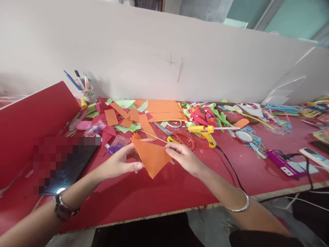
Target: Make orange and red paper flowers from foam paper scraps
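Observation:
An orange paper piece (pixel 153 157), roughly triangular with one point facing down, is held above the red table (pixel 185 188). My right hand (pixel 183 157) pinches its right corner between thumb and fingers. On the left side, my left hand (pixel 122 163) supports the paper, its fingers partly hidden behind it and its thumb near the left edge. Just behind the paper lie a thin stick (pixel 154 136) and scissors with orange and yellow handles (pixel 183 139).
A yellow glue gun (pixel 203 132) with a black cord lies right of the scissors. Behind are paper scraps (pixel 111 117), orange sheets (pixel 164 108) and red-green paper pieces (pixel 199 115). A dark tablet (pixel 74 166) is left; a purple power strip (pixel 284 164) is right.

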A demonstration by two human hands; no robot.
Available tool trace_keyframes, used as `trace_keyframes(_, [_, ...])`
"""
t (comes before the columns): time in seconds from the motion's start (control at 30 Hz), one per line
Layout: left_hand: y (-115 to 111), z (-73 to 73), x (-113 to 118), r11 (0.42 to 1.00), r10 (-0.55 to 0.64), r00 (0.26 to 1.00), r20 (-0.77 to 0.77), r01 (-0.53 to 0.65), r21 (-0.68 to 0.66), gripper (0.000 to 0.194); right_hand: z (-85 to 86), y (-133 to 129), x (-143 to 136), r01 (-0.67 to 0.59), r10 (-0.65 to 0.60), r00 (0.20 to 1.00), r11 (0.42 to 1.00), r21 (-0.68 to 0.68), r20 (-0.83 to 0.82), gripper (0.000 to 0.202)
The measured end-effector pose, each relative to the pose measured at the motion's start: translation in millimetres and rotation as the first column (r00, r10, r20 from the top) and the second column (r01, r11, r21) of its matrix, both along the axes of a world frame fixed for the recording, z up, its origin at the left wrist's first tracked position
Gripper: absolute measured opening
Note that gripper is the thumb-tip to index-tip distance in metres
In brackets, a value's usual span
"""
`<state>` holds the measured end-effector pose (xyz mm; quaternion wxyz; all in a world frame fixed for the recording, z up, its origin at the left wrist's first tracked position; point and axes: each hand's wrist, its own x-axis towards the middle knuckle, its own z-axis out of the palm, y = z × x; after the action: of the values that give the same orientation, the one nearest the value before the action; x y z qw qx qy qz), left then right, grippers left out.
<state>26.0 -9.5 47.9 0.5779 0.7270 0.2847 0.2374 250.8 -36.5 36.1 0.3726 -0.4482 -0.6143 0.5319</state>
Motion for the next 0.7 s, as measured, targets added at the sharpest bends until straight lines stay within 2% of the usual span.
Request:
trace_keyframes(0.1, [0, -7.2, 4, 0.999, 0.016, 0.999, 0.043, -0.018, 0.038, 0.055, -6.7, 5, -7, -0.043, 0.031, 0.988, 0.996, -0.077, -0.148, 0.020])
trace_keyframes(0.2, [1, -10.5, 8, 0.998, 0.040, 0.998, 0.058, -0.043, 0.051, 0.050, -5.9, 6, -11, -0.069, 0.063, 0.991, 0.997, -0.045, -0.119, 0.024])
trace_keyframes(0.3, [4, -12.5, 9, 0.990, 0.130, 0.989, 0.068, -0.133, 0.052, 0.049, -0.1, 4, -10, -0.103, 0.087, 0.992, 0.976, 0.194, 0.087, 0.032])
trace_keyframes(0.37, [6, -13.7, 11, 0.983, 0.174, 0.984, 0.038, -0.176, 0.048, 0.048, 2.8, 2, -9, -0.154, 0.053, 0.961, 0.918, 0.366, 0.272, 0.056])
trace_keyframes(0.43, [7, -15.1, 13, 0.982, 0.180, 0.984, -0.003, -0.179, 0.051, 0.046, 3.0, 2, -9, -0.178, -0.042, 0.908, 0.863, 0.473, 0.418, 0.066])
trace_keyframes(0.5, [6, -17.1, 16, 0.984, 0.168, 0.985, -0.036, -0.165, 0.073, 0.043, 0.4, 3, -9, -0.165, -0.139, 0.866, 0.827, 0.537, 0.479, 0.052])
trace_keyframes(0.57, [3, -19.7, 19, 0.986, 0.140, 0.988, -0.071, -0.133, 0.100, 0.040, -4.1, 5, -9, -0.148, -0.166, 0.861, 0.823, 0.549, 0.480, 0.029])
trace_keyframes(0.63, [1, -22.6, 20, 0.992, 0.088, 0.992, -0.095, -0.079, 0.093, 0.035, -9.3, 7, -8, -0.085, -0.166, 0.891, 0.852, 0.516, 0.422, 0.015])
trace_keyframes(0.7, [-1, -24.8, 20, 0.999, 0.025, 0.996, -0.082, -0.023, 0.027, 0.030, -14.2, 8, -7, 0.035, -0.186, 0.932, 0.900, 0.434, 0.311, 0.018])
